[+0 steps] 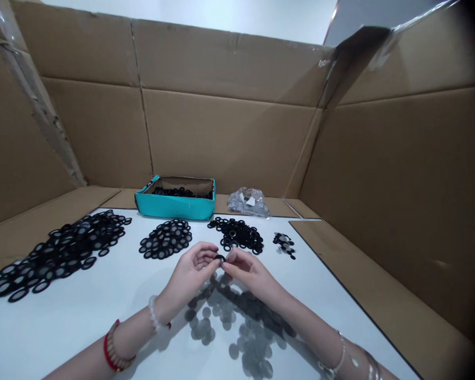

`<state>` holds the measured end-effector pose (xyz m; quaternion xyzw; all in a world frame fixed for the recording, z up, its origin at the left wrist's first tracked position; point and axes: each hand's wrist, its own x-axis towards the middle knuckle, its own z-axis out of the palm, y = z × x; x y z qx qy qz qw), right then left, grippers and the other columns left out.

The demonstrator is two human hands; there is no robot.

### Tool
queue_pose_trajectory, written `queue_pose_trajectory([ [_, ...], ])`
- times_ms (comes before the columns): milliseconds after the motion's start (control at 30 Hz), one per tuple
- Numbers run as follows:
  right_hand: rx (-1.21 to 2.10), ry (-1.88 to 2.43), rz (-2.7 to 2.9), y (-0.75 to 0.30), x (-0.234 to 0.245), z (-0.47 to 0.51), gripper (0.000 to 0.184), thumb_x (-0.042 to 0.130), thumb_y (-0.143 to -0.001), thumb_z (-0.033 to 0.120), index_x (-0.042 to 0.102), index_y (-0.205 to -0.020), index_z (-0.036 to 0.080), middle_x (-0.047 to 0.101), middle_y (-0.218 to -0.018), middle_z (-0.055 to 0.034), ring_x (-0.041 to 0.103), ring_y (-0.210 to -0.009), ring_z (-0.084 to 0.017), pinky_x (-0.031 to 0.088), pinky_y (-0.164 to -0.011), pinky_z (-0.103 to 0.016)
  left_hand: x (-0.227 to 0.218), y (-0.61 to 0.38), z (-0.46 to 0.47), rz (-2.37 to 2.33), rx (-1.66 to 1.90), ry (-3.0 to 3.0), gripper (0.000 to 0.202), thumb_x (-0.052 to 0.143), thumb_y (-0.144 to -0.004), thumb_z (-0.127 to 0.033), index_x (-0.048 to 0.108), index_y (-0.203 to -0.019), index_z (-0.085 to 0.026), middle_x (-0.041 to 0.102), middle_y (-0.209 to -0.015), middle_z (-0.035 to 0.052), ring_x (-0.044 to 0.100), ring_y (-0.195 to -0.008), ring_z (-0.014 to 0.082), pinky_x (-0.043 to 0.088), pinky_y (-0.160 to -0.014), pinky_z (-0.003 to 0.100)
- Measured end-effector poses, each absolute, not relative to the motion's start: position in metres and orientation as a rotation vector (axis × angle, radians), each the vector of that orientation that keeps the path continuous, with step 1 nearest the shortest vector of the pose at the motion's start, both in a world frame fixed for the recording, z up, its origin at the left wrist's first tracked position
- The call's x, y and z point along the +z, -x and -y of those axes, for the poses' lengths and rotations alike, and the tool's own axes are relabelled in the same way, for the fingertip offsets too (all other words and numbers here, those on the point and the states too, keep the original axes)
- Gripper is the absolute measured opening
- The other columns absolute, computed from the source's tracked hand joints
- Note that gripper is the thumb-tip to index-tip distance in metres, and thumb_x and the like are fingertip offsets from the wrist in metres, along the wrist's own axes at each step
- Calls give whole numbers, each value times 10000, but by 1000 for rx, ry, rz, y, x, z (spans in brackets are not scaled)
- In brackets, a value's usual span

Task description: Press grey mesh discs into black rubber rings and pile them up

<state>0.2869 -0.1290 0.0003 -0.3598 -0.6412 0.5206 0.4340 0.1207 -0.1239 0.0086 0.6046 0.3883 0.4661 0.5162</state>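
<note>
This looks like an improvised workshop booth for small parts; what building it stands in cannot be told. Creased, taped cardboard walls [221, 132] enclose it from nine o'clock through twelve to three, around a white tabletop [103, 332]. A teal box [174, 207] filled with black parts stands at eleven, a clear plastic bag [248, 202] near twelve. Heaped black rings [71, 250] spread between nine and ten, and loose thin discs [255, 340] lie scattered at six, like stock on a workbench
</note>
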Motion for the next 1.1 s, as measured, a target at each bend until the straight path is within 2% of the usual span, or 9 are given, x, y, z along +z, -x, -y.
queue_pose_trajectory([
  [200, 1141, 894, 1666, -286, 4, 132, 304, 546, -826, 410, 408, -663, 193, 399, -684, 30, 393, -633, -119, 332, -583, -231, 10, -121, 124, -915, 1112, -1388, 211, 629, -728, -253, 534, -894, -163, 580, -893, 33, 576, -882, 165, 478, -793, 286],
  [400, 1090, 894, 1711, -288, 3, 132, 226, 508, -860, 370, 450, -736, 190, 432, -710, 22, 413, -665, -126, 333, -603, -234, 14, -120, 127, -856, 1008, -1361, 277, 660, -712, -258, 546, -946, -163, 583, -945, 50, 565, -896, 175, 476, -789, 297],
  [600, 950, 981, 1960, -291, 13, 138, 171, 444, -901, 309, 455, -775, 194, 453, -722, 24, 421, -679, -129, 335, -618, -237, 12, -122, 129, -850, 988, -1432, 218, 630, -732, -257, 554, -906, -149, 595, -911, 61, 571, -869, 183, 465, -799, 312],
  [833, 776, 1003, 2036, -290, 13, 142, 169, 415, -914, 251, 453, -761, 190, 468, -726, 19, 439, -670, -126, 329, -604, -237, 11, -121, 129, -870, 1042, -1412, 182, 639, -722, -265, 565, -854, -163, 588, -858, 37, 567, -835, 176, 461, -754, 284],
  [1100, 821, 1045, 1990, -288, 9, 144, 142, 428, -911, 276, 451, -795, 197, 484, -723, 19, 449, -675, -130, 345, -615, -238, 8, -122, 131, -872, 1074, -1262, 181, 643, -733, -257, 561, -865, -163, 581, -853, 30, 564, -824, 162, 456, -720, 250],
])
